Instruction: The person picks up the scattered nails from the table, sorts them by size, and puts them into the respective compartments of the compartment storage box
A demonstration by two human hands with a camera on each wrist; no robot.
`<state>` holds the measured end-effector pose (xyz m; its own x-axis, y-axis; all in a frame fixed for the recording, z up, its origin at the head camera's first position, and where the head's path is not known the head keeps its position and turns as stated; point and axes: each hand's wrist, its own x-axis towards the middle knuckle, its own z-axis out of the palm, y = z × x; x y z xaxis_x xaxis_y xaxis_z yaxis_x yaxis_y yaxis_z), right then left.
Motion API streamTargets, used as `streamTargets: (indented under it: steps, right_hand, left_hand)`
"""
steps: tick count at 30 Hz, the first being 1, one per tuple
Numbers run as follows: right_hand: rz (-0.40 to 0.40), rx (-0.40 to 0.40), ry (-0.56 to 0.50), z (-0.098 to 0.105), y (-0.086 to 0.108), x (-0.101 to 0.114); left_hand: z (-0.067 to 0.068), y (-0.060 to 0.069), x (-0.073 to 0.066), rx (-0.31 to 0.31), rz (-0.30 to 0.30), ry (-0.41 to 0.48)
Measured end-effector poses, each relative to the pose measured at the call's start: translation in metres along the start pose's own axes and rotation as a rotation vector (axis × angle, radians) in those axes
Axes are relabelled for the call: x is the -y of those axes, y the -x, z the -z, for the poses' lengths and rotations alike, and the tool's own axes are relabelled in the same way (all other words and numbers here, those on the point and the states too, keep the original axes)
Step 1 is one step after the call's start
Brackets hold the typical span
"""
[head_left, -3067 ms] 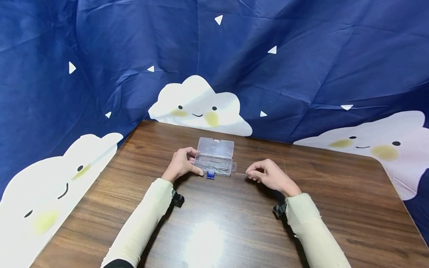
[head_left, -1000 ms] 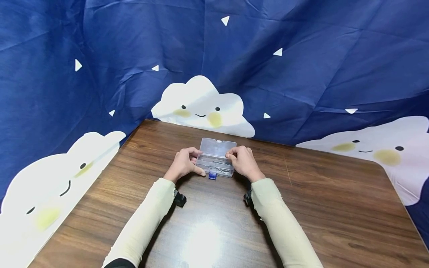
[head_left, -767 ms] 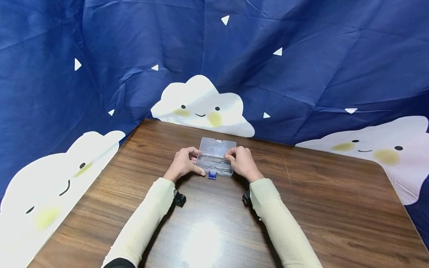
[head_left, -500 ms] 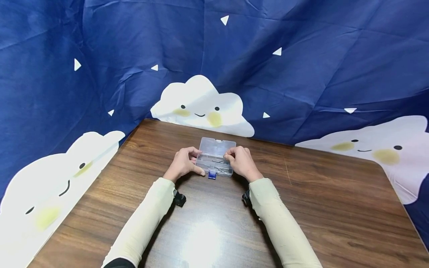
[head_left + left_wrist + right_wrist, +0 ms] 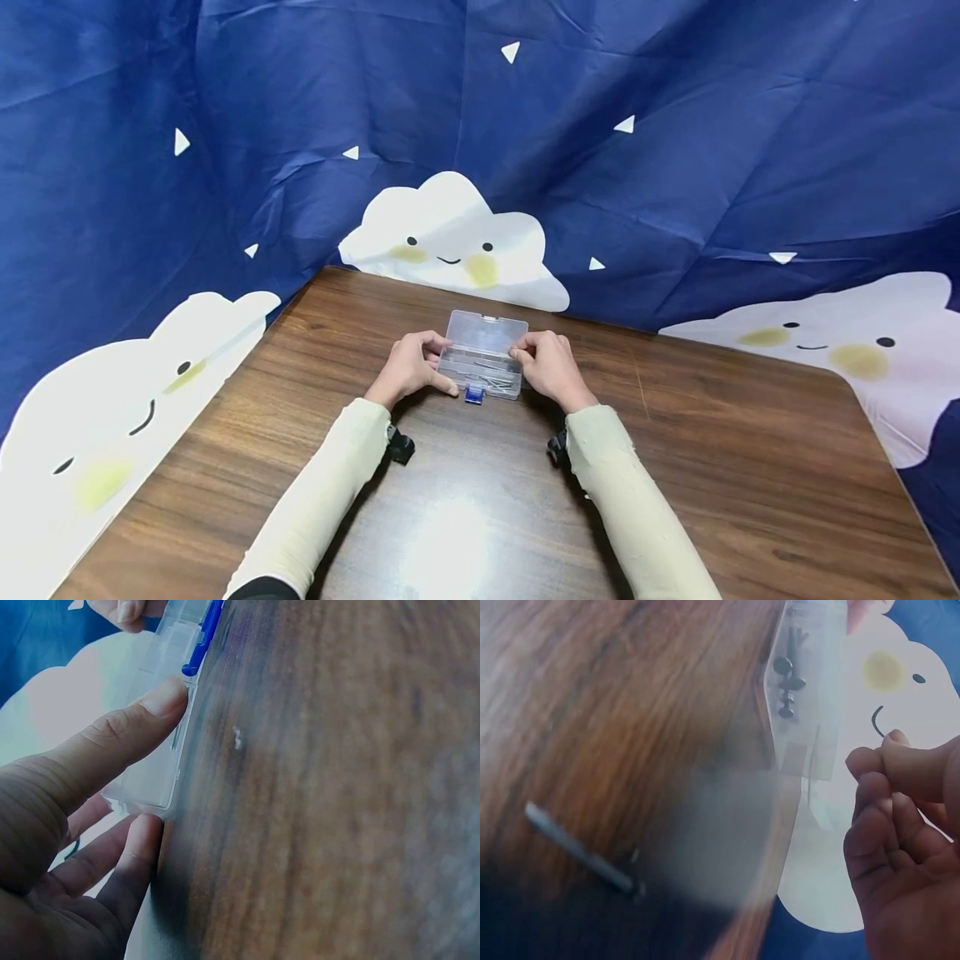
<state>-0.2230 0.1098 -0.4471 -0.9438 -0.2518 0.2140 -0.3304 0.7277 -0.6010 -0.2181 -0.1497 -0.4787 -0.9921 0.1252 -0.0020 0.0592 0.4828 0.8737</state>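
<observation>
A clear plastic compartment box (image 5: 477,379) sits on the table with its lid (image 5: 487,332) up and a blue latch (image 5: 474,395) at its front. Several metal nails (image 5: 497,382) lie inside. My left hand (image 5: 408,367) grips the box's left end, thumb (image 5: 135,727) on the front and fingers at the side. At the right end, my right hand (image 5: 551,367) is raised, its thumb and forefinger brought together; nothing shows between them. The right wrist view has one loose nail (image 5: 585,851) on the table below this hand, which hides it from the head view.
The brown wooden table (image 5: 750,467) reaches well to the right and toward me. Behind it hangs a blue cloth (image 5: 570,167) with white cloud prints. A dark wrist camera (image 5: 401,447) is strapped to the left wrist.
The right hand moved left from beside the box, a thin nail at its fingers, to the box's right end. Since half a second ago it has drawn slightly right. The left hand stays on the box.
</observation>
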Motion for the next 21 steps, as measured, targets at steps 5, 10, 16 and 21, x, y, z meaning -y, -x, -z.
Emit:
streamTargets:
  steps: [5,10,16,21]
  right_hand:
    - [-0.016,0.001,-0.041,0.007,0.005,-0.003]
    - [-0.024,0.027,-0.07,0.015,0.01,-0.006]
    - [-0.012,0.063,-0.074,0.022,0.017,-0.008]
    - [0.012,0.083,-0.069,0.028,0.022,-0.01]
  left_hand:
    - [0.0,0.001,-0.001,-0.004,0.004,-0.007]
    - [-0.001,0.002,-0.002,-0.003,0.009,-0.004]
    - [-0.001,0.001,-0.001,0.0,0.012,0.003]
    - [0.0,0.001,-0.001,-0.003,0.007,0.002]
